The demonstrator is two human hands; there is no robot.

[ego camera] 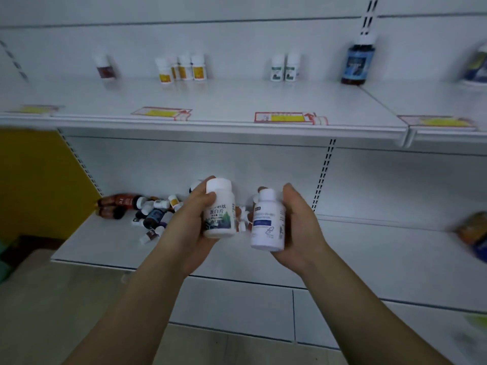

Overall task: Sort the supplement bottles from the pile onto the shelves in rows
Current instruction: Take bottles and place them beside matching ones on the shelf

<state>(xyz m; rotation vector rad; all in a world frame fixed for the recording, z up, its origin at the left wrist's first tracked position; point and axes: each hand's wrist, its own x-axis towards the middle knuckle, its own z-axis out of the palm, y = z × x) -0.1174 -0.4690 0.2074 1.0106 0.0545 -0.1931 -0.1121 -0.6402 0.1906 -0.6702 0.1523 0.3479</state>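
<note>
Left hand (188,229), one green-labelled bottle (220,210); right hand (301,226), one blue-labelled bottle (267,223).

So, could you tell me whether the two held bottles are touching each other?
Apart. The head view shows a clear gap between the green-label bottle and the blue-label bottle.

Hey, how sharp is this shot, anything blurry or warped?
Head view: green-label bottle and blue-label bottle are fairly sharp; the right-edge bottle smears with blur; the upper shelf bows from the wide-angle lens; light is dim and even, no glare.
</note>
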